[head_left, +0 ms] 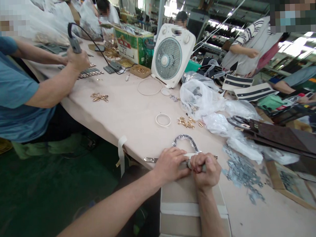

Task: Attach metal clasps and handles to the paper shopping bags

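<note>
My right hand [206, 168] is closed in a fist around a hand tool with a greyish handle [204, 168]; its working end is hidden. Beside it, my left hand [172, 163] grips a pale bag piece, fingers over its top and thumb on the near side. A dark curved bag handle [186, 137] in clear plastic wrap arches up behind both hands. To the left sticks out a strap end with a shiny metal fitting [150, 160]. Most of the bag piece is covered by my hands. Below them are stacked pale panels [179, 223].
A roll of tape [163, 120] and gold metal fittings [186, 122] lie beyond my hands. Grey metal plates [240, 171] spread to the right, near a cardboard tray [278, 178]. A white fan [172, 55] stands farther back. At left, a co-worker's hand [78, 59] holds a corded tool.
</note>
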Demonstrator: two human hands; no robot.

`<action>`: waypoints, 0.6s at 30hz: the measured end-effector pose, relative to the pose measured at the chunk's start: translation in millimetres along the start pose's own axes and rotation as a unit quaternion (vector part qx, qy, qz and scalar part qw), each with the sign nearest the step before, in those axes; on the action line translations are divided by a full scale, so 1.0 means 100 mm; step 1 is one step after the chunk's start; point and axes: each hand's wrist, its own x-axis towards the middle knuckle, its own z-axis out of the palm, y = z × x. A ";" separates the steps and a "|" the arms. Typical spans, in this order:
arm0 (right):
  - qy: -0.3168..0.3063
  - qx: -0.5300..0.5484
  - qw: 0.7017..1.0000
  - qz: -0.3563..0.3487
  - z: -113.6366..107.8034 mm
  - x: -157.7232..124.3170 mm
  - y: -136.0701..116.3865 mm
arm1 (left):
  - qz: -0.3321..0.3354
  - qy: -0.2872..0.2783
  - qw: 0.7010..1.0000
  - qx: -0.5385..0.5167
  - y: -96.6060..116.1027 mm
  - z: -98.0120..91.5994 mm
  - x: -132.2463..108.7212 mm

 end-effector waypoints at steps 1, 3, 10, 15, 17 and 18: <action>-0.001 -0.004 1.000 -0.002 0.01 -0.02 0.03 | 0.000 -0.001 1.000 0.000 0.00 0.00 0.00; 0.002 -0.019 1.000 -0.011 0.02 -0.04 0.06 | -0.001 -0.004 1.000 0.002 -0.01 0.00 -0.01; -0.009 -0.220 0.975 -0.036 0.03 -0.07 0.19 | -0.011 -0.019 1.000 -0.003 0.02 -0.02 -0.01; -0.005 -0.232 0.973 0.005 0.03 0.02 0.14 | -0.032 -0.020 0.999 -0.006 0.05 -0.06 0.01; 0.035 -0.137 0.990 0.015 0.02 0.12 0.07 | -0.032 -0.020 0.999 -0.005 0.05 -0.07 0.02; 0.051 -0.095 0.994 0.014 0.01 0.18 0.04 | -0.030 -0.018 0.999 -0.004 0.05 -0.07 0.02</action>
